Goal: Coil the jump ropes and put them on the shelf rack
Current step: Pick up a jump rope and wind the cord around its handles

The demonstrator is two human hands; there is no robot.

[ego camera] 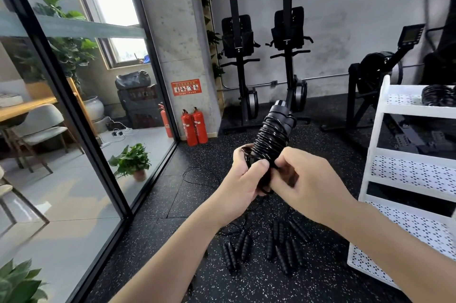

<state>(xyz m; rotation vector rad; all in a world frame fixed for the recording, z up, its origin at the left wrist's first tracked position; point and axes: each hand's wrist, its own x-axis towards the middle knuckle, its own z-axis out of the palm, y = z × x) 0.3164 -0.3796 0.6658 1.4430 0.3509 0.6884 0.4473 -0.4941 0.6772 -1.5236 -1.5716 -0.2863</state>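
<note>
A black jump rope [272, 136] is wound in tight turns around its two handles, which point up and away from me. My left hand [243, 179] grips the lower end of the bundle. My right hand [306, 179] pinches the cord at the bottom of the winding. On the speckled floor below lie several more black jump ropes [269, 243] with loose cords. To the right stands the white shelf rack [385, 135]; a coiled rope [439, 95] lies on its top shelf.
A glass partition [81, 110] runs along the left, with fire extinguishers [195, 126] at the concrete pillar. Rowing machines [288, 63] stand against the far wall. A loose cord [197, 177] trails on the floor. Potted plants [133, 162] sit behind the glass.
</note>
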